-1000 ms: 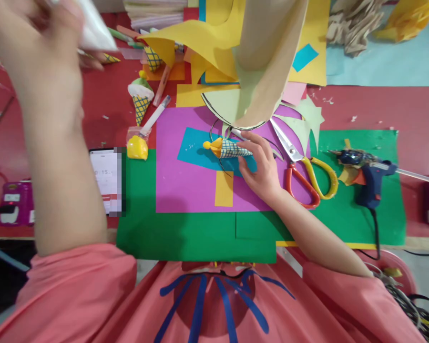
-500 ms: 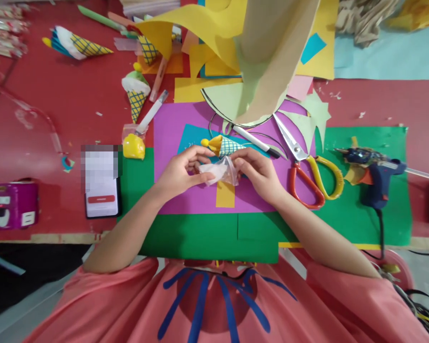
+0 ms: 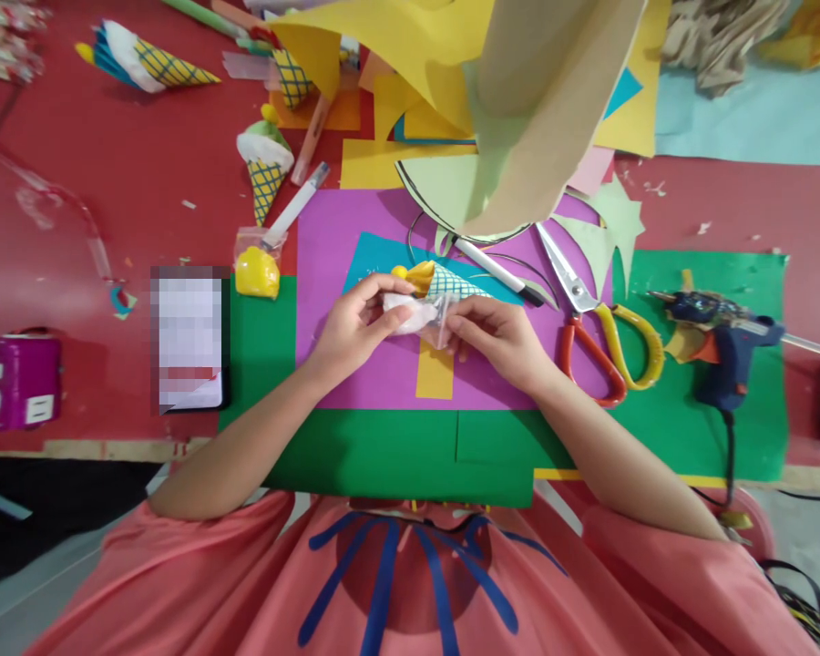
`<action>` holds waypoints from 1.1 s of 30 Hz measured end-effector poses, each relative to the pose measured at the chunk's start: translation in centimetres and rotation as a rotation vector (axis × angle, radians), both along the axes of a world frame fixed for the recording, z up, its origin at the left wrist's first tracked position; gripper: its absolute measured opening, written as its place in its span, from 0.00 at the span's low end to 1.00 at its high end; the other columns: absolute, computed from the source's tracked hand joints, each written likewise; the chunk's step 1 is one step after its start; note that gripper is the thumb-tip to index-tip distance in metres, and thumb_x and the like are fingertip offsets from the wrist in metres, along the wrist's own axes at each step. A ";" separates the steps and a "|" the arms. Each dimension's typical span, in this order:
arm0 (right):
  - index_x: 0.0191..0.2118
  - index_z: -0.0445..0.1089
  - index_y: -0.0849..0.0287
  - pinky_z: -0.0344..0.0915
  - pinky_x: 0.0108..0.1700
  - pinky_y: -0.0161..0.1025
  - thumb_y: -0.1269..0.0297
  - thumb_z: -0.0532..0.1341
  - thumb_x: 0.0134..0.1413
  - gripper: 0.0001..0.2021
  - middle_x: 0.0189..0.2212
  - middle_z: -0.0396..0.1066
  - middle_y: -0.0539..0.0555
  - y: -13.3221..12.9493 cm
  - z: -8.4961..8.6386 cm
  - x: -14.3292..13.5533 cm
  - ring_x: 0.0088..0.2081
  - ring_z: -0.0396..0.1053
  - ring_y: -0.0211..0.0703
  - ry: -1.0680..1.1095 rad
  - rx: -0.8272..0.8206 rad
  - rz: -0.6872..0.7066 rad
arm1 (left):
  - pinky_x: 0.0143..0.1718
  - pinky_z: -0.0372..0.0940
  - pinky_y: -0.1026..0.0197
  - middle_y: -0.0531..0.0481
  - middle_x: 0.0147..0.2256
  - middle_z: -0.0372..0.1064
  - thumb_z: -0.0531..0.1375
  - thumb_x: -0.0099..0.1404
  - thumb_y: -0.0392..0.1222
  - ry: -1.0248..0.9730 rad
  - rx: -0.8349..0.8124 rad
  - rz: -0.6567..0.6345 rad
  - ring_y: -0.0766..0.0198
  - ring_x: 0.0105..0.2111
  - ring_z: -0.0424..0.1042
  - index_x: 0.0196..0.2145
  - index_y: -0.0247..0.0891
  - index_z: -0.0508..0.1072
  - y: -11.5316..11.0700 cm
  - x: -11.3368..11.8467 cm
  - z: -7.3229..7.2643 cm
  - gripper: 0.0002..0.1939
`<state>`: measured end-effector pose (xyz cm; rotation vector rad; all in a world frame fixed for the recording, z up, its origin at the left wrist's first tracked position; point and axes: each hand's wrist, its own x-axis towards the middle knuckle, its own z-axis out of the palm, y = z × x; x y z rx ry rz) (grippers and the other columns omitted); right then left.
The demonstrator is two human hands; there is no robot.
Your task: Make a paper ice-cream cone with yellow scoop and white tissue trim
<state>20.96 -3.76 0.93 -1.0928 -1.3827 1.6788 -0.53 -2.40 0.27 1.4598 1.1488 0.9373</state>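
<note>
Between my hands is a small clear plastic bag (image 3: 438, 330) with a soft white lump, like modelling clay, (image 3: 410, 314) in it. My left hand (image 3: 356, 326) pinches the bag's left end, around the white lump. At the other end, my right hand (image 3: 496, 335) grips the plastic between thumb and fingers. Just beyond my fingertips lies a paper ice-cream cone (image 3: 447, 281) with a blue lattice, a yellow pleated top and a yellow ball. It rests on a blue sheet (image 3: 365, 255) over a purple sheet (image 3: 355, 383).
Large scissors (image 3: 580, 301) lie right of my hand, with a white marker (image 3: 488, 260) nearby. A glue gun (image 3: 724, 351) rests on the green sheet (image 3: 758, 437). To the left are a phone (image 3: 189, 342), a bagged yellow lump (image 3: 258, 271) and a finished cone (image 3: 266, 178). Curled card (image 3: 553, 100) stands behind.
The white lump has come further toward the left end of the bag, bulging by my left thumb. My right fingers have shifted slightly on the plastic. The view has moved a little.
</note>
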 end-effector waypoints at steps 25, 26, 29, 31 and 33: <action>0.33 0.70 0.61 0.73 0.36 0.34 0.62 0.63 0.62 0.09 0.27 0.77 0.51 -1.2 -0.4 -0.7 0.31 0.77 0.35 0.376 -0.203 0.217 | 0.34 0.53 0.59 0.57 0.23 0.61 0.56 0.71 0.45 0.495 0.631 -0.296 0.65 0.28 0.60 0.27 0.40 0.60 -2.2 1.2 2.3 0.15; 0.34 0.70 0.61 0.74 0.36 0.34 0.61 0.63 0.62 0.09 0.28 0.77 0.51 -1.2 -0.5 -0.7 0.32 0.77 0.36 0.390 -0.223 0.231 | 0.35 0.53 0.59 0.57 0.23 0.60 0.55 0.72 0.43 0.497 0.620 -0.308 0.65 0.28 0.60 0.27 0.40 0.60 -2.2 1.1 2.4 0.14; 0.34 0.70 0.62 0.74 0.39 0.36 0.61 0.63 0.63 0.09 0.29 0.77 0.51 -1.0 -0.4 -0.6 0.33 0.77 0.36 0.385 -0.225 0.265 | 0.34 0.53 0.59 0.56 0.24 0.59 0.51 0.72 0.40 0.492 0.613 -0.347 0.64 0.28 0.59 0.27 0.40 0.59 -2.1 1.0 2.7 0.13; 0.35 0.71 0.62 0.74 0.40 0.36 0.61 0.62 0.63 0.09 0.30 0.77 0.51 -0.9 -0.3 -0.5 0.34 0.77 0.36 0.358 -0.188 0.284 | 0.33 0.54 0.59 0.55 0.24 0.58 0.49 0.72 0.38 0.482 0.629 -0.355 0.64 0.27 0.58 0.27 0.40 0.58 -2.2 1.0 2.6 0.14; 0.34 0.70 0.62 0.72 0.41 0.36 0.61 0.61 0.64 0.10 0.30 0.75 0.51 -0.9 -0.2 -0.5 0.35 0.75 0.36 0.318 -0.129 0.295 | 0.33 0.55 0.59 0.55 0.24 0.58 0.47 0.72 0.36 0.485 0.635 -0.363 0.64 0.27 0.59 0.26 0.41 0.58 -2.3 1.1 2.5 0.14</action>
